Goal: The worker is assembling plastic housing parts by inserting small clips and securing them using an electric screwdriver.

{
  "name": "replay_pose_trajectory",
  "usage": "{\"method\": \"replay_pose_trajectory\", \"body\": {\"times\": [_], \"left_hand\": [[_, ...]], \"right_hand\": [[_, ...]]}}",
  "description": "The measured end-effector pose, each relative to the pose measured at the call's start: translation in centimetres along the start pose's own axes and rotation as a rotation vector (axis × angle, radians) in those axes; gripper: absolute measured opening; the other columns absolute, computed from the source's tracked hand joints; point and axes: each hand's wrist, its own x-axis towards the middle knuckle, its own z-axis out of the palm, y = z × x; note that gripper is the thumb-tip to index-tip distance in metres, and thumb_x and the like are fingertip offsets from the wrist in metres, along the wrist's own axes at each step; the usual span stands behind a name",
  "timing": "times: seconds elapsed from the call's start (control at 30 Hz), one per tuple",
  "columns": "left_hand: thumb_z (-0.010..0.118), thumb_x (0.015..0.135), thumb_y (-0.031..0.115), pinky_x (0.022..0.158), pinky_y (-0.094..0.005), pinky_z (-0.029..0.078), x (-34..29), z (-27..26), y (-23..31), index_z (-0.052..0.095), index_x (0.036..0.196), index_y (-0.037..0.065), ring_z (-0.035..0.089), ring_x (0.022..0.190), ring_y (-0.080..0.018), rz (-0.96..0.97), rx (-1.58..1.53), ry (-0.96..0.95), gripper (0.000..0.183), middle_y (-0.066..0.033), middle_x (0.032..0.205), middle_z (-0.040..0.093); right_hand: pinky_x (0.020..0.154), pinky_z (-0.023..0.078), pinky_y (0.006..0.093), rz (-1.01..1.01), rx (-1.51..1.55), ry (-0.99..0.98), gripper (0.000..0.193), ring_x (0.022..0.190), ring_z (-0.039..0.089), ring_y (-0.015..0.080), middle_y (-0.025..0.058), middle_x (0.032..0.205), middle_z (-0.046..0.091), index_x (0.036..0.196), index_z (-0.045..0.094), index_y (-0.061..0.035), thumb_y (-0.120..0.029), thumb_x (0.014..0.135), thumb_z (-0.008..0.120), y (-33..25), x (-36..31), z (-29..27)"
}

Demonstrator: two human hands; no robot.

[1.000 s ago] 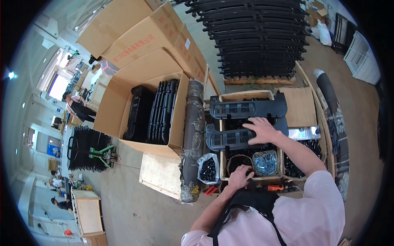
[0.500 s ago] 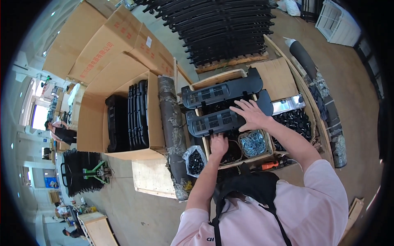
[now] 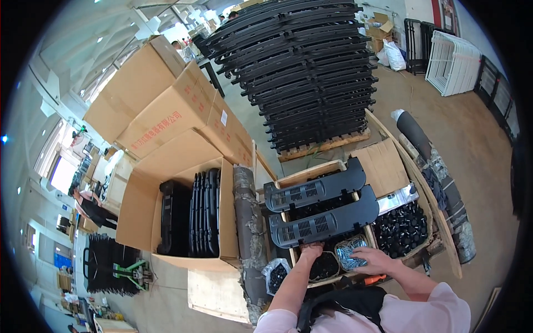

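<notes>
Two long black plastic panels with vent slots lie side by side across a wooden parts box, the far panel [image 3: 316,188] and the near panel [image 3: 327,222]. My left hand [image 3: 312,251] is at the front edge of the near panel, its fingertips hidden beneath that edge. Beside it is a small bin of dark parts [image 3: 323,267]. My right hand [image 3: 376,261] reaches into a square bin of silvery screws [image 3: 350,251], fingers apart at the screws; whether any screw is between them is too small to see.
Black knobs [image 3: 402,227] fill a compartment at the right. A bag of small black parts [image 3: 276,276] sits left of the box. An orange-handled tool [image 3: 376,279] lies at its front. A wrapped roller [image 3: 247,233] and a carton of black panels [image 3: 226,261] stand left; stacked black frames [image 3: 316,83] rise behind.
My right hand has left the near panel and come down to the screw bin. My left hand stays by the panel's front edge. The view has tilted up, showing more of the hall.
</notes>
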Motion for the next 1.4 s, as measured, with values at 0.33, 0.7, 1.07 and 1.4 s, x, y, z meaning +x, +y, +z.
{"method": "replay_pose_trajectory", "body": {"times": [0.33,0.7,1.07,1.4], "left_hand": [[0.050,0.104,0.043,0.125,-0.0514,0.026,1.1,-0.7,0.0,0.042,0.156,0.018,0.028,0.154,-0.0397,0.134,-0.143,-0.003,0.059,-0.0142,0.168,0.030],[0.042,0.107,0.032,0.125,-0.0506,0.026,6.3,5.4,-2.9,0.045,0.154,0.013,0.036,0.149,-0.0390,-0.005,-0.163,0.039,0.051,-0.0143,0.164,0.038],[0.045,0.107,0.043,0.046,-0.0285,0.034,1.2,1.1,-0.8,0.059,0.106,0.018,0.054,0.066,-0.0198,-0.474,-2.265,0.133,0.029,-0.0050,0.089,0.064],[0.055,0.100,0.047,0.046,-0.0237,0.039,-1.7,-1.6,-3.0,0.064,0.105,0.010,0.055,0.063,-0.0176,-0.140,-2.706,-0.547,0.039,-0.0056,0.086,0.063]], "right_hand": [[0.109,0.048,0.0444,0.013,-0.042,-0.105,0.057,0.129,0.058,0.0356,0.0140,0.145,0.057,0.139,0.063,-0.0105,-0.042,0.092,0.069,1.2,1.7,0.0],[0.105,0.051,0.0434,0.017,-0.013,-0.055,0.054,0.124,0.062,0.0358,0.0158,0.138,0.062,0.133,0.066,-0.0076,-0.041,0.091,0.069,2.8,0.5,1.5],[0.104,0.051,0.0442,0.057,0.020,-0.088,0.052,0.122,0.063,0.0357,0.0156,0.135,0.064,0.133,0.066,-0.0070,-0.039,0.092,0.069,2.5,0.2,1.6],[0.100,0.053,0.0448,0.043,0.071,-0.104,0.047,0.114,0.065,0.0377,0.0193,0.123,0.068,0.129,0.067,-0.0066,-0.034,0.090,0.071,2.5,2.1,2.6]]}}
